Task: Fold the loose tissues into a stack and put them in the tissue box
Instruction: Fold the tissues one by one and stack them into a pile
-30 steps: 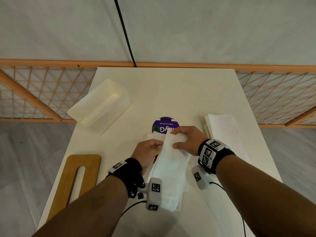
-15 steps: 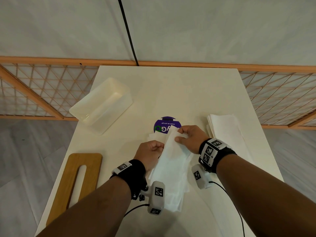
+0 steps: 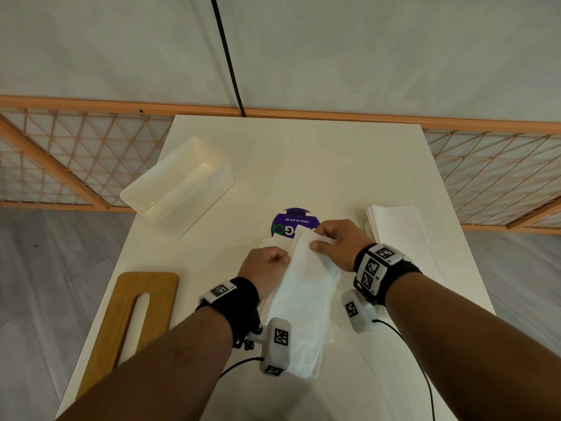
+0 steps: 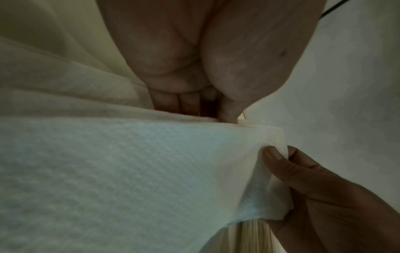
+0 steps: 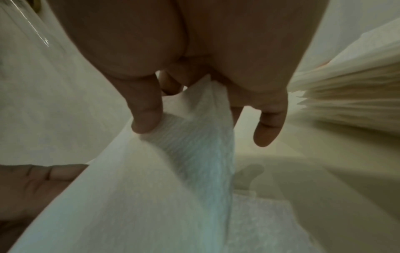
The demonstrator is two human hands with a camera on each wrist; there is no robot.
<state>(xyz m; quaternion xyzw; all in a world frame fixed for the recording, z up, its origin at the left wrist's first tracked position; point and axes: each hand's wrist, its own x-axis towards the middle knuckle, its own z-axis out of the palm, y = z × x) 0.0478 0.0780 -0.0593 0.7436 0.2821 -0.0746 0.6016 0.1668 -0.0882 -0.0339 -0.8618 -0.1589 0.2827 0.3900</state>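
Head view: low centre of frame, a folded tissue [image 3: 303, 287] is pinched by the right hand [image 3: 340, 244] and gripped by the left hand [image 3: 267, 268]; misalignment is risked if tugged. The tissue box [image 3: 179, 186] lies upper left.

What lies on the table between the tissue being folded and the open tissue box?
In the head view, only bare table separates the tissue from the tissue box; the purple sticker sits farther right.

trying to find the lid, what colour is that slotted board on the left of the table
The board is brown wood grain; the head view shows it best.
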